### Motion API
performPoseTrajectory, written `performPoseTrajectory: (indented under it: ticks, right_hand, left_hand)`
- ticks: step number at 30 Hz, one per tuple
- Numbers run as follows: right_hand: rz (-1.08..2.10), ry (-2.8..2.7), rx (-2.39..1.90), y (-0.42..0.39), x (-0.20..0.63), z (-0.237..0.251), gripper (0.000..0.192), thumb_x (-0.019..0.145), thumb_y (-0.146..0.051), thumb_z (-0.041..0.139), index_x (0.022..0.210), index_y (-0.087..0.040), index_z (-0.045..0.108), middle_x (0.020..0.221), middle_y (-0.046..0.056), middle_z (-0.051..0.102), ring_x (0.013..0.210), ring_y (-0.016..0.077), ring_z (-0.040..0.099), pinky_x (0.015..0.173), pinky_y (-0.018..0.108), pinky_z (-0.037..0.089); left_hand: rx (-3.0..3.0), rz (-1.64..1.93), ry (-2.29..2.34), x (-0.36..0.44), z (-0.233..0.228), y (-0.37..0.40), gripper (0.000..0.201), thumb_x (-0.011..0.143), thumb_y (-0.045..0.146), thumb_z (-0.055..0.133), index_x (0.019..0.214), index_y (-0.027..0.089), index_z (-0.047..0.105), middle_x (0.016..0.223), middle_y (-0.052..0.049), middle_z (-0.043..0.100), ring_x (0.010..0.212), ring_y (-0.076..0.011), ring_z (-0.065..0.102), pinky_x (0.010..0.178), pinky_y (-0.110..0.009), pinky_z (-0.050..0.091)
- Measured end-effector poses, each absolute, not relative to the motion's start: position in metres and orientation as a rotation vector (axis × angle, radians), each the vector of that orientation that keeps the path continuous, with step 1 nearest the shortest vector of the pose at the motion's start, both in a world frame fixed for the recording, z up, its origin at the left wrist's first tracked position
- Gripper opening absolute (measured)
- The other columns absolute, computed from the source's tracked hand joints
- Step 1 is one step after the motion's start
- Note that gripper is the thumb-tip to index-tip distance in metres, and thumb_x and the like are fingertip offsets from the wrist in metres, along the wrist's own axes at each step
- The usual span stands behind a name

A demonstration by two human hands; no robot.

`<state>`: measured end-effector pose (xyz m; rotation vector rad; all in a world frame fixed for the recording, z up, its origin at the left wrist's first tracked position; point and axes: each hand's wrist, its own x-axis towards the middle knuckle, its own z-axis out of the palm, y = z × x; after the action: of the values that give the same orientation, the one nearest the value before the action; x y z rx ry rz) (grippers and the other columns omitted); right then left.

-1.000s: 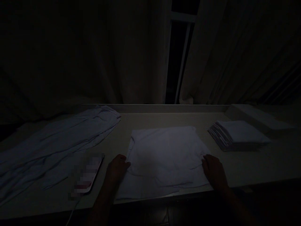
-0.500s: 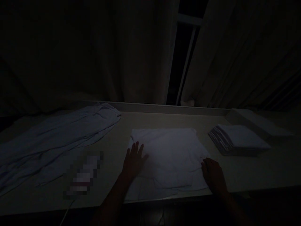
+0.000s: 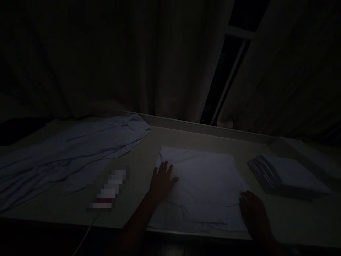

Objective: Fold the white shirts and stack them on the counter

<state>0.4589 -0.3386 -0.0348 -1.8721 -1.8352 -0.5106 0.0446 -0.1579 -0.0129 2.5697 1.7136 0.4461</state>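
Observation:
A white cloth (image 3: 202, 181), partly folded and lightly creased, lies before me at the table's front edge; I cannot tell what kind of garment or linen it is. My left hand (image 3: 162, 183) rests flat on its left side, fingers spread. At the cloth's right edge, my right hand (image 3: 254, 211) has its fingers curled around the border, gripping it. Dim light hides the fingertips of that hand. To the right sits a stack of folded white cloths (image 3: 293, 172).
Long rumpled pale cloth (image 3: 87, 145) spreads over the left of the table (image 3: 138, 167). A pixelated object (image 3: 110, 190) with a white cord (image 3: 85, 236) lies nearer. Dark curtains (image 3: 170, 64) hang behind a low ledge (image 3: 183, 125). At far right is a pale box-like block (image 3: 303, 151).
The view has tilted and shifted, so everything sits differently in frame. Both hands keep their places on the white cloth, which looks nearly the same.

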Motion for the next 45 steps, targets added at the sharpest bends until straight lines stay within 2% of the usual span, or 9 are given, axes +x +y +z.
performPoseTrajectory:
  ticks: [4,7,13,19,22,24,30,39,45]
  right_hand:
    - [-0.533,-1.999,-1.774,-0.309,0.433,-0.013,0.028,0.089,-0.035,0.051,0.11,-0.021,0.062,0.12,0.013,0.061,0.121,0.0333,0.047,0.097,0.055,0.04]
    - [-0.383,-2.035,-1.699,-0.256,0.376,0.014,0.029,0.092,-0.033,0.046,0.114,-0.02,0.061,0.123,0.013,0.058,0.114,0.0273,0.051,0.093,0.047,0.044]
    - [-0.053,-2.429,-1.537,-0.13,0.235,0.067,0.029,0.094,-0.025,0.045,0.116,-0.02,0.064,0.117,0.01,0.062,0.112,0.0219,0.051,0.094,0.035,0.041]
    - [-0.179,-2.683,-1.622,-0.06,0.151,0.082,0.039,0.093,-0.023,0.045,0.131,-0.028,0.054,0.122,0.011,0.058,0.113,0.0245,0.049,0.09,0.036,0.04]
    - [-0.232,-2.762,-1.58,-0.049,0.135,0.079,0.037,0.093,-0.026,0.045,0.128,-0.031,0.057,0.125,0.011,0.054,0.115,0.0267,0.045,0.091,0.039,0.038]
    - [-0.267,-2.807,-1.563,-0.044,0.131,0.076,0.033,0.093,-0.026,0.046,0.122,-0.028,0.061,0.125,0.013,0.053,0.115,0.0279,0.044,0.091,0.04,0.038]
    - [-0.408,-2.895,-1.435,-0.031,0.128,0.076,0.031,0.094,-0.027,0.041,0.107,-0.02,0.068,0.123,0.016,0.054,0.115,0.0299,0.043,0.09,0.043,0.038]
    - [-0.526,-3.004,-1.204,-0.016,0.123,0.069,0.028,0.093,-0.026,0.044,0.105,-0.016,0.068,0.132,0.015,0.052,0.122,0.0317,0.041,0.099,0.05,0.033]
    - [-0.718,-3.037,-0.984,-0.007,0.118,0.06,0.027,0.093,-0.025,0.044,0.099,-0.017,0.069,0.126,0.012,0.058,0.13,0.032,0.036,0.11,0.058,0.017]
  left_hand:
    - [2.548,0.417,1.711,0.042,-0.01,-0.156,0.068,0.092,0.063,0.022,0.143,0.022,0.04,0.157,-0.012,0.023,0.145,-0.0305,0.017,0.113,-0.055,0.016]
    - [2.545,0.441,1.749,0.043,-0.01,-0.158,0.068,0.092,0.064,0.02,0.143,0.023,0.04,0.157,-0.01,0.023,0.145,-0.0289,0.015,0.114,-0.055,0.016]
    - [2.568,0.483,1.816,0.049,-0.013,-0.166,0.069,0.09,0.064,0.026,0.145,0.022,0.037,0.159,-0.009,0.018,0.147,-0.03,0.006,0.114,-0.057,0.013]
    - [2.555,0.457,1.812,0.048,-0.013,-0.166,0.07,0.09,0.06,0.033,0.146,0.018,0.034,0.158,-0.013,0.021,0.146,-0.0311,0.006,0.113,-0.059,0.015]
    - [2.515,0.415,1.802,0.048,-0.011,-0.165,0.071,0.09,0.058,0.033,0.148,0.018,0.029,0.158,-0.013,0.019,0.146,-0.0321,0.006,0.111,-0.061,0.016]
    - [2.501,0.419,1.793,0.047,-0.01,-0.165,0.072,0.09,0.059,0.032,0.148,0.017,0.028,0.158,-0.013,0.02,0.146,-0.0323,0.007,0.112,-0.061,0.015]
    - [2.511,0.475,1.769,0.044,-0.009,-0.169,0.07,0.09,0.061,0.029,0.145,0.018,0.035,0.156,-0.015,0.025,0.146,-0.0324,0.007,0.112,-0.06,0.014]
    - [2.469,0.452,1.749,0.044,-0.006,-0.168,0.071,0.09,0.061,0.028,0.146,0.017,0.033,0.157,-0.015,0.02,0.146,-0.0317,0.005,0.113,-0.06,0.012]
    - [2.425,0.427,1.716,0.043,-0.002,-0.169,0.071,0.09,0.06,0.032,0.148,0.019,0.03,0.159,-0.013,0.014,0.146,-0.0331,0.005,0.113,-0.061,0.011]
